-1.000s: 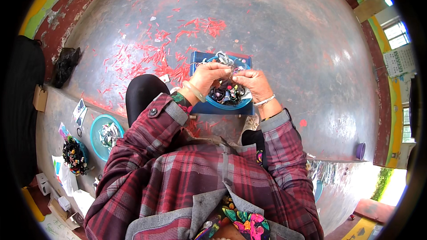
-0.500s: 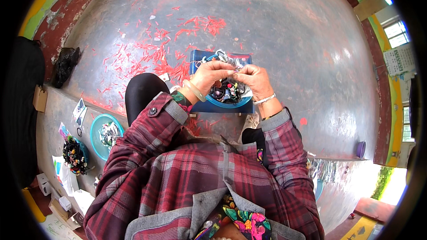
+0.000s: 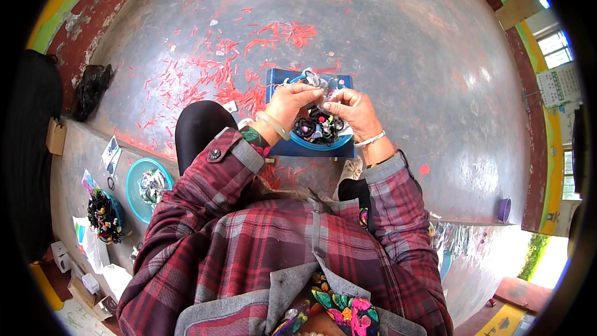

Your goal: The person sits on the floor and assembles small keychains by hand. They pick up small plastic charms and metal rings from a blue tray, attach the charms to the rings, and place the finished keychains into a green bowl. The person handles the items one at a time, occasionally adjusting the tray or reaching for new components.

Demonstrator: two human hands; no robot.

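My left hand [image 3: 287, 107], a pale bangle at its wrist, is closed in a pinch above a blue basin [image 3: 324, 147]. Facing it, my right hand [image 3: 359, 114] also pinches, its fingertips a little apart from the left ones. Whatever the fingers hold is too small and blurred to name. Under the hands, the basin is filled with black elastic bands [image 3: 309, 129] bearing small coloured bits. Pale crumpled strips [image 3: 313, 78] lie at its far rim. The basin stands on a low blue stool or table [image 3: 275, 78] between my knees.
Red strips [image 3: 249, 96] litter the floor ahead and left. A turquoise basin [image 3: 129, 190] with pale packets stands left, beside a container heaped with dark banded items [image 3: 104, 216]. A black bag [image 3: 92, 93] lies by the wall. A purple pot [image 3: 504, 210] stands far right.
My fingertips have drawn slightly apart over the basin. A red strip shows on the floor just beyond the stool where none showed before. Otherwise the arms hold their place.
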